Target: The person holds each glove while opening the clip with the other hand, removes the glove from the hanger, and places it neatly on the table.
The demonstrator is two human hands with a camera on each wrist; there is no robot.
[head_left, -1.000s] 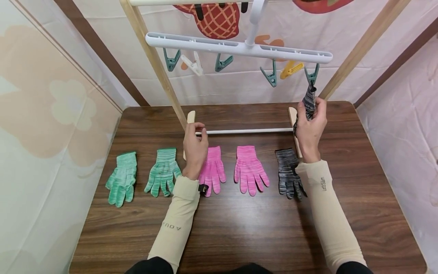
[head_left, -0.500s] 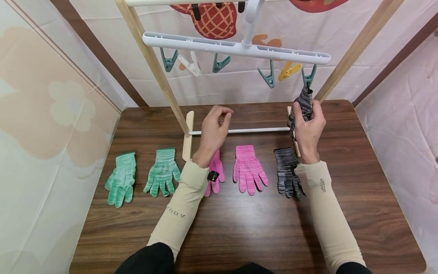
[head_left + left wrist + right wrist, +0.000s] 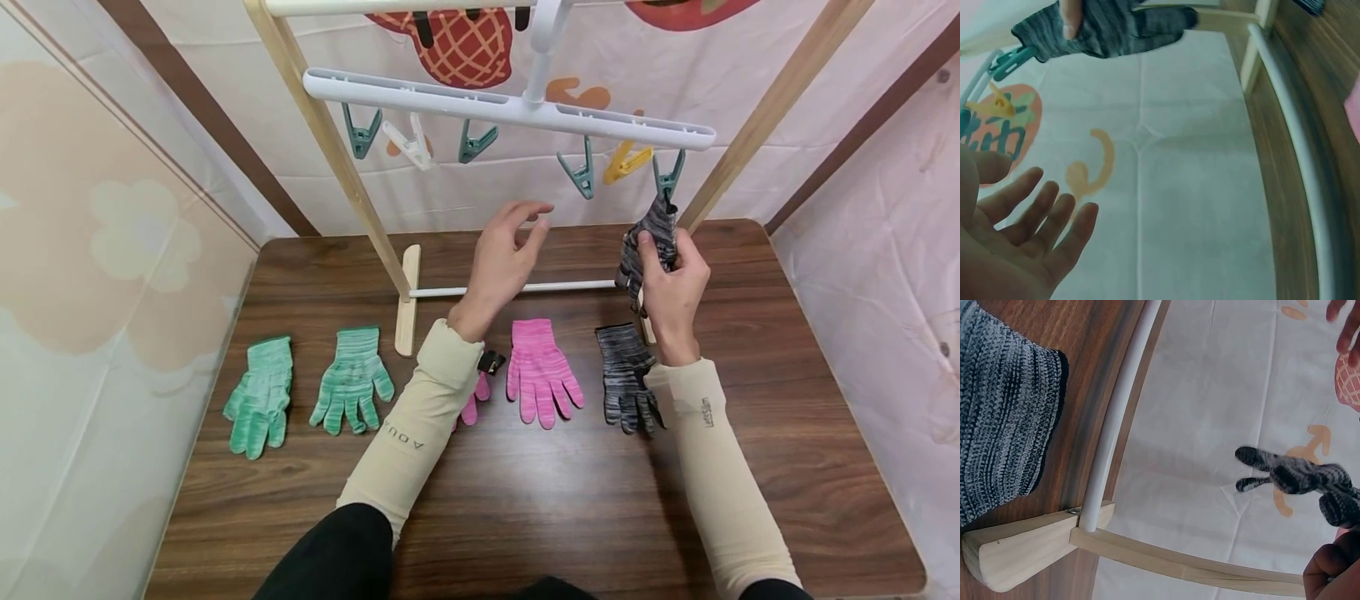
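Observation:
A black-and-grey knit glove (image 3: 648,237) hangs by its cuff from the green clothespin (image 3: 667,177) at the right end of the white hanger bar (image 3: 510,108). My right hand (image 3: 673,292) pinches this glove between thumb and fingers, below the clip. My left hand (image 3: 506,258) hovers over the white lower rod, to the left of the glove, with relaxed fingers and nothing in them. The left wrist view shows that hand (image 3: 1029,237) apart from the hanging glove (image 3: 1110,28). A second black-and-grey glove (image 3: 626,375) lies on the table beneath the right wrist.
Two green gloves (image 3: 348,379) lie at the left of the wooden table (image 3: 555,517). One pink glove (image 3: 542,371) lies in the middle; another is mostly behind the left forearm. Several more clothespins hang from the bar, one yellow (image 3: 626,162). A wooden frame (image 3: 330,150) carries the hanger.
My left hand has moved right and up from the frame's left foot towards the hanging glove. My right hand keeps hold of the glove, which has swung slightly left.

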